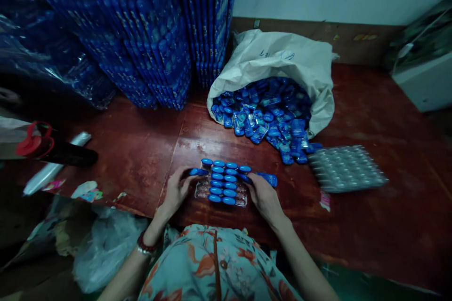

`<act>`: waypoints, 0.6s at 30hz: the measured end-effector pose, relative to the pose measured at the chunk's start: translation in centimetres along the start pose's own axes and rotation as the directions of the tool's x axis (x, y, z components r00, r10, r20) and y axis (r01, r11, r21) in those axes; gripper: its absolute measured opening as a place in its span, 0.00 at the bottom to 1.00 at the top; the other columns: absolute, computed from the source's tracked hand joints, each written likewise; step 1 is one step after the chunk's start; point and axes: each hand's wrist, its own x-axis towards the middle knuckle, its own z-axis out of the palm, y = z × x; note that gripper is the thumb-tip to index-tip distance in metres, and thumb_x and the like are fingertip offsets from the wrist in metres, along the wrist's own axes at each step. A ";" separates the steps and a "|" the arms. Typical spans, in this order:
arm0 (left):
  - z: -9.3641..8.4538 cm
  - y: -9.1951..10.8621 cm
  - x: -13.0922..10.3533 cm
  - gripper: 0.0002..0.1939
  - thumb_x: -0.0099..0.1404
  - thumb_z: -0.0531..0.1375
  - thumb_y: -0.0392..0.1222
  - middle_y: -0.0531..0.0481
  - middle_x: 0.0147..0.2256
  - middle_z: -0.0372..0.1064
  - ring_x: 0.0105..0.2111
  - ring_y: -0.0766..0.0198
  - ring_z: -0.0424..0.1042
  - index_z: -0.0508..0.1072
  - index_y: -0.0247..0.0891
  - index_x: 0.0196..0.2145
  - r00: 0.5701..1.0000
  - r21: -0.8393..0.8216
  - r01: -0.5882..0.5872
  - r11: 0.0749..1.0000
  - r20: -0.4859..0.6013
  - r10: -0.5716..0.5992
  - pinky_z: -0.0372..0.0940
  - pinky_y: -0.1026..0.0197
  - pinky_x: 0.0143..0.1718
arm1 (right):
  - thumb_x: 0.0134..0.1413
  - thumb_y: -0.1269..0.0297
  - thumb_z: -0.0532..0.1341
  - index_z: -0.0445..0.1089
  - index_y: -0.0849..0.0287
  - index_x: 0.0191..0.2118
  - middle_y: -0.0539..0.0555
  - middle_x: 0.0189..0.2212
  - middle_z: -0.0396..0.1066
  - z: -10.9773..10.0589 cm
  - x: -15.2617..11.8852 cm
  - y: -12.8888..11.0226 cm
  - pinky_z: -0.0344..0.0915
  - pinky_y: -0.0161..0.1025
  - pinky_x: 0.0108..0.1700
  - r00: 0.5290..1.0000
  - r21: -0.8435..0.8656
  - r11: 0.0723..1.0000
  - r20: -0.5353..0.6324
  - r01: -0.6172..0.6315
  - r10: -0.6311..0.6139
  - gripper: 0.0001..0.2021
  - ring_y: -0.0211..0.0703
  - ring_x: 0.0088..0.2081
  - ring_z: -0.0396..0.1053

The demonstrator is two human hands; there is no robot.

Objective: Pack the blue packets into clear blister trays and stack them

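A clear plastic tray [241, 197] lies on the table in front of me, with rows of small blue packs [229, 186] standing in its middle slots. Some side slots near me hold nothing. At the tray's left edge, my left hand [179, 187] pinches a small blue pack [194, 171]. My right hand [264, 196] grips another blue pack [244, 178] at the right edge, its fingers partly hiding it. Just beyond the right hand, a loose blue pack [270, 179] lies flat on the table.
A white sack [282, 54] lies open beyond the tray, blue packs [259, 115] spilling out. Clear trays [348, 169] are stacked to the right. Tall stacks of blue packages [141, 51] stand at the back left. A dark bottle with a red lid [70, 153] lies at the left.
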 end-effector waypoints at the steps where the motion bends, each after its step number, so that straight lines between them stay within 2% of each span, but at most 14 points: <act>1: 0.4 -0.2 0.1 0.12 0.64 0.52 0.35 0.47 0.38 0.70 0.37 0.64 0.71 0.69 0.38 0.44 0.997 0.034 -0.067 0.997 0.038 0.066 0.67 0.62 0.40 | 0.61 0.71 0.48 0.60 0.59 0.52 0.58 0.41 0.71 -0.2 0.1 0.1 0.68 0.43 0.44 0.999 -0.023 0.999 0.029 0.023 -0.022 0.15 0.45 0.41 0.70; 4: 0.9 -0.7 1.0 0.19 0.64 0.48 0.30 0.45 0.43 0.67 0.41 0.64 0.70 0.67 0.39 0.50 0.946 0.128 -0.275 0.953 0.216 0.244 0.67 0.62 0.41 | 0.60 0.75 0.47 0.64 0.59 0.48 0.57 0.40 0.71 -1.1 0.7 -0.2 0.66 0.40 0.44 0.989 -0.094 0.993 0.140 0.066 -0.053 0.15 0.43 0.41 0.69; 6: 0.8 -0.7 1.6 0.21 0.64 0.46 0.29 0.45 0.43 0.67 0.42 0.63 0.69 0.66 0.39 0.52 0.905 0.181 -0.357 0.916 0.311 0.291 0.66 0.63 0.41 | 0.58 0.77 0.46 0.65 0.58 0.46 0.56 0.38 0.71 -1.8 1.4 -0.8 0.65 0.38 0.42 0.974 -0.170 0.982 0.223 0.076 -0.036 0.16 0.42 0.39 0.68; 10: -0.1 -0.1 3.0 0.21 0.64 0.46 0.30 0.43 0.42 0.67 0.38 0.61 0.69 0.65 0.38 0.53 0.856 0.272 -0.405 0.873 0.448 0.258 0.66 0.62 0.37 | 0.56 0.77 0.49 0.67 0.57 0.44 0.57 0.36 0.70 -2.3 3.2 -2.2 0.61 0.37 0.37 0.900 -0.319 0.945 0.429 0.069 0.079 0.15 0.44 0.36 0.67; 12: -0.5 0.3 3.5 0.22 0.64 0.46 0.31 0.42 0.44 0.67 0.39 0.60 0.69 0.64 0.39 0.54 0.824 0.274 -0.429 0.861 0.510 0.248 0.65 0.61 0.38 | 0.56 0.77 0.49 0.68 0.57 0.43 0.58 0.36 0.70 -2.2 3.9 -2.8 0.60 0.38 0.36 0.860 -0.350 0.935 0.492 0.053 0.135 0.15 0.45 0.35 0.67; 15: -1.0 0.9 4.1 0.22 0.63 0.47 0.31 0.42 0.45 0.67 0.40 0.58 0.69 0.65 0.40 0.53 0.784 0.263 -0.450 0.853 0.574 0.236 0.65 0.59 0.40 | 0.55 0.78 0.49 0.67 0.58 0.45 0.59 0.38 0.69 -1.9 4.4 -3.5 0.61 0.39 0.36 0.833 -0.358 0.933 0.522 0.017 0.185 0.16 0.46 0.36 0.67; 18: -1.0 1.5 4.4 0.20 0.64 0.48 0.33 0.44 0.45 0.68 0.41 0.57 0.68 0.67 0.42 0.52 0.776 0.247 -0.412 0.877 0.600 0.195 0.64 0.57 0.42 | 0.55 0.79 0.48 0.66 0.58 0.47 0.59 0.40 0.68 -2.0 4.5 -3.9 0.62 0.39 0.37 0.831 -0.361 0.932 0.507 -0.036 0.228 0.17 0.46 0.39 0.67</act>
